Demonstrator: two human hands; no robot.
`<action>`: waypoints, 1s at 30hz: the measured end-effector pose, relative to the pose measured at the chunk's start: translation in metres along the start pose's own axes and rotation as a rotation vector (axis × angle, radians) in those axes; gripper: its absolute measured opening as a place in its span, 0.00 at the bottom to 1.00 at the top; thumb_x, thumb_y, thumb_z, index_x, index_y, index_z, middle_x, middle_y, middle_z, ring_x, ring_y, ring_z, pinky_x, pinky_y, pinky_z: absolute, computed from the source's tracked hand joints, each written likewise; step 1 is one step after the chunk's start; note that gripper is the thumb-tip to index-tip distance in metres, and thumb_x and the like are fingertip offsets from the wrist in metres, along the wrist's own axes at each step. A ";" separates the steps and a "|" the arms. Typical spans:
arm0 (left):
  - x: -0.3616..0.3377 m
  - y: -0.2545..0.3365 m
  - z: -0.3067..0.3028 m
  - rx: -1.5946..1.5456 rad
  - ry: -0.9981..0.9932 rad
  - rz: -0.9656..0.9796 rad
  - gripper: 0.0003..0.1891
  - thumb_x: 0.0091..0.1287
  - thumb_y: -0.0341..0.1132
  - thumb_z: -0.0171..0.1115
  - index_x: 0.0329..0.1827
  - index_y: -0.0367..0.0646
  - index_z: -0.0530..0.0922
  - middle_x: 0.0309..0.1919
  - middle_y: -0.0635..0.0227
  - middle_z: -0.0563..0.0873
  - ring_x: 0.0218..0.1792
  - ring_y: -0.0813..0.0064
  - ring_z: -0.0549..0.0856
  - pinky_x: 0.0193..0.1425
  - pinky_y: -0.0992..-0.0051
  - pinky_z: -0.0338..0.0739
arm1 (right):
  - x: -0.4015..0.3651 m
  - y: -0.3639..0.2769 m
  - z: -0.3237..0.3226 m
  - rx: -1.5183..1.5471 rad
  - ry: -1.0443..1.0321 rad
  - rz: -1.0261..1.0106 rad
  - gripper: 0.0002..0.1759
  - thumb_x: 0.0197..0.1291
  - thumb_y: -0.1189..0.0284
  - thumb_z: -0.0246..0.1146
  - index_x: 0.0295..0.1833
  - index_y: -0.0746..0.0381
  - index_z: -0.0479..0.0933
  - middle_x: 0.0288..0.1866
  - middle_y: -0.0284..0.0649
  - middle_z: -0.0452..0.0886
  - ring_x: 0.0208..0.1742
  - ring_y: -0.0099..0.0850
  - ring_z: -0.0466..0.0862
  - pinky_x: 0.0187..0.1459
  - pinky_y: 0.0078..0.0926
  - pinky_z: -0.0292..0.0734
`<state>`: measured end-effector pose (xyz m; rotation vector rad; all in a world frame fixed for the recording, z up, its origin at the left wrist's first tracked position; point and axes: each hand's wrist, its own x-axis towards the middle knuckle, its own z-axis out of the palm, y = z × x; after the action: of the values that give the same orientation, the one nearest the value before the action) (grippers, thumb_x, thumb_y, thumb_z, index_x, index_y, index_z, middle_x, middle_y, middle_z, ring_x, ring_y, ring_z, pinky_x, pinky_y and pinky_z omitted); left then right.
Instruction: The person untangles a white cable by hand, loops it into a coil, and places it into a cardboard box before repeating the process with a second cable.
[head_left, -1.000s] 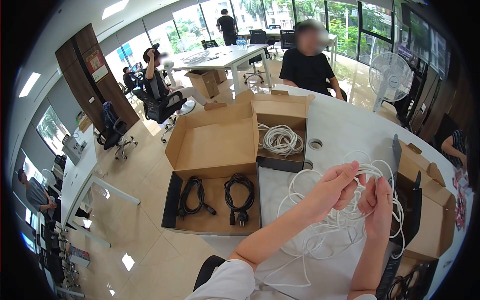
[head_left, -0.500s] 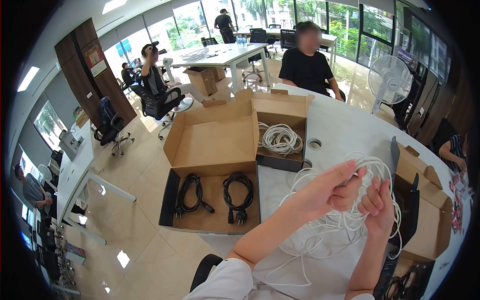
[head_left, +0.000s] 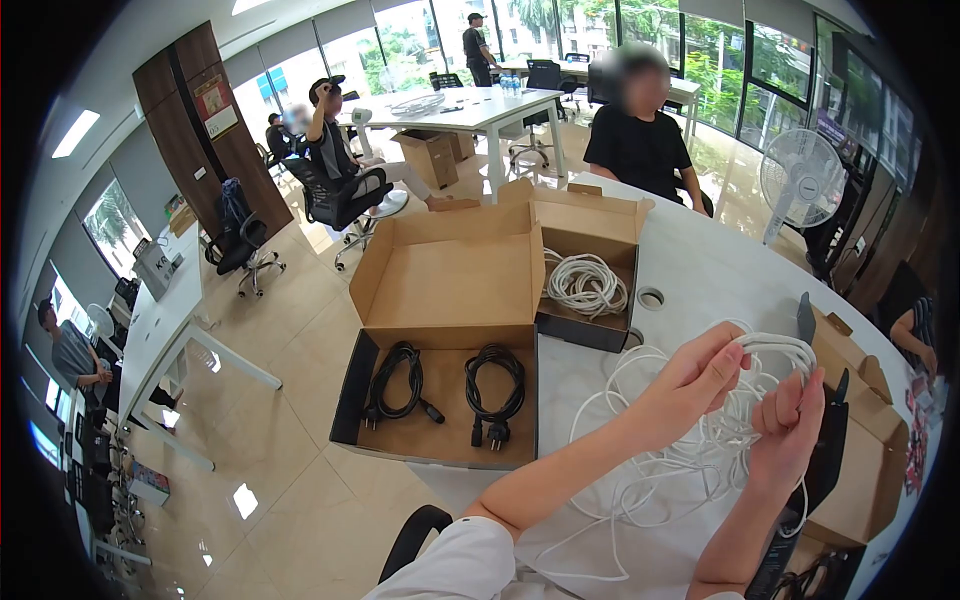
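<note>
White cable (head_left: 700, 455), one long tangled length, is gathered in loose loops between both my hands above the white table (head_left: 700, 260). My left hand (head_left: 700, 385) has a closed grip on the upper part of the bundle, thumb on top. My right hand (head_left: 792, 428), just beside it, has its fingers curled shut around the same strands. A short stretch arcs from one grip to the other. Below them the loops fall down and toward me, so the bundle's long axis runs from my hands at upper right down to lower left, and the lowest loops lie spread on the table.

Three cardboard boxes stand around it. To the left is a large open box (head_left: 450, 275) with its lid up, holding two black power cords, each coiled flat: one (head_left: 398, 382) on the left, one (head_left: 495, 385) on the right, plugs pointing toward me. Behind it, a smaller open box (head_left: 590, 228) holds one coil of white cable (head_left: 585, 285). A third box (head_left: 865, 400) sits just right of my hands, close behind the loops. A round cable hole (head_left: 650, 298) lies in the table between the small box and my hands.

Across the table sits a person in a black shirt (head_left: 648, 150). One white standing fan (head_left: 805, 180) is off to the right.
</note>
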<state>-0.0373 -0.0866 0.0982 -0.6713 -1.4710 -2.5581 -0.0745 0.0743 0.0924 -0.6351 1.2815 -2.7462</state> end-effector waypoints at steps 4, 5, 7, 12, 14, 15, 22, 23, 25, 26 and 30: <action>-0.010 0.008 0.012 0.086 0.128 0.123 0.16 0.78 0.46 0.43 0.38 0.42 0.69 0.20 0.81 0.62 0.20 0.90 0.58 0.23 0.85 0.52 | -0.001 0.005 0.021 -0.070 0.035 -0.121 0.22 0.73 0.58 0.50 0.27 0.55 0.56 0.14 0.23 0.49 0.14 0.14 0.46 0.17 0.20 0.39; -0.012 0.007 0.013 0.119 0.146 0.149 0.16 0.78 0.46 0.43 0.37 0.42 0.69 0.20 0.81 0.61 0.20 0.90 0.57 0.22 0.85 0.51 | -0.001 0.007 0.023 -0.083 0.040 -0.147 0.22 0.73 0.58 0.51 0.27 0.55 0.56 0.14 0.23 0.50 0.14 0.14 0.47 0.17 0.20 0.39; -0.011 0.005 0.013 0.149 0.194 0.196 0.17 0.77 0.46 0.44 0.35 0.42 0.68 0.19 0.82 0.61 0.19 0.90 0.56 0.21 0.84 0.50 | -0.002 0.010 0.022 -0.107 -0.015 -0.135 0.22 0.72 0.57 0.51 0.27 0.54 0.57 0.15 0.23 0.50 0.14 0.14 0.47 0.17 0.20 0.41; -0.007 -0.006 0.004 0.113 0.243 0.228 0.20 0.77 0.46 0.46 0.26 0.45 0.64 0.17 0.82 0.59 0.17 0.89 0.54 0.20 0.82 0.47 | -0.008 0.025 0.019 -0.116 0.038 -0.164 0.24 0.72 0.54 0.51 0.27 0.57 0.57 0.14 0.24 0.50 0.14 0.14 0.48 0.17 0.21 0.40; -0.007 -0.006 0.003 0.099 0.217 0.216 0.22 0.77 0.46 0.46 0.23 0.46 0.62 0.16 0.82 0.58 0.17 0.88 0.54 0.20 0.80 0.46 | -0.010 0.026 0.011 -0.122 -0.023 -0.169 0.24 0.71 0.53 0.51 0.27 0.57 0.57 0.14 0.24 0.50 0.14 0.14 0.48 0.18 0.22 0.41; -0.007 -0.006 0.002 0.095 0.206 0.211 0.22 0.77 0.46 0.46 0.22 0.46 0.61 0.15 0.82 0.58 0.17 0.88 0.53 0.20 0.79 0.46 | -0.010 0.025 0.012 -0.082 -0.013 -0.151 0.25 0.71 0.53 0.51 0.27 0.57 0.56 0.14 0.24 0.50 0.14 0.14 0.48 0.18 0.22 0.41; -0.009 -0.002 -0.008 -0.053 0.102 0.027 0.24 0.76 0.46 0.48 0.20 0.48 0.59 0.15 0.82 0.55 0.17 0.86 0.51 0.20 0.77 0.43 | -0.011 0.023 0.011 -0.111 0.038 -0.091 0.27 0.72 0.52 0.49 0.22 0.55 0.54 0.13 0.24 0.50 0.14 0.15 0.49 0.18 0.22 0.40; -0.010 -0.004 -0.007 -0.071 0.090 0.026 0.24 0.76 0.46 0.48 0.20 0.48 0.59 0.15 0.82 0.55 0.17 0.86 0.51 0.20 0.77 0.43 | -0.012 0.023 0.010 -0.122 0.041 -0.095 0.28 0.72 0.51 0.49 0.22 0.55 0.54 0.13 0.24 0.50 0.14 0.15 0.49 0.18 0.22 0.39; -0.011 -0.006 -0.004 -0.089 0.077 0.017 0.24 0.76 0.46 0.48 0.19 0.48 0.60 0.15 0.82 0.56 0.17 0.86 0.51 0.20 0.77 0.43 | -0.013 0.023 0.012 -0.137 0.054 -0.135 0.28 0.72 0.51 0.49 0.22 0.55 0.54 0.13 0.24 0.50 0.14 0.15 0.49 0.18 0.22 0.39; -0.013 -0.008 -0.002 -0.091 0.077 0.009 0.24 0.76 0.47 0.48 0.19 0.48 0.60 0.16 0.81 0.56 0.17 0.86 0.51 0.20 0.78 0.44 | -0.014 0.023 0.013 -0.143 0.060 -0.155 0.28 0.72 0.51 0.48 0.21 0.55 0.54 0.13 0.24 0.50 0.14 0.15 0.49 0.18 0.22 0.39; -0.016 -0.015 0.001 -0.101 0.086 0.068 0.24 0.75 0.46 0.48 0.20 0.46 0.62 0.16 0.80 0.58 0.17 0.86 0.54 0.20 0.78 0.45 | -0.019 0.028 0.015 -0.169 0.061 -0.188 0.29 0.72 0.49 0.47 0.21 0.54 0.53 0.14 0.24 0.50 0.15 0.15 0.49 0.18 0.22 0.39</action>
<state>-0.0271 -0.0805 0.0799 -0.6038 -1.2782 -2.5891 -0.0551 0.0490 0.0741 -0.7238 1.5569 -2.8453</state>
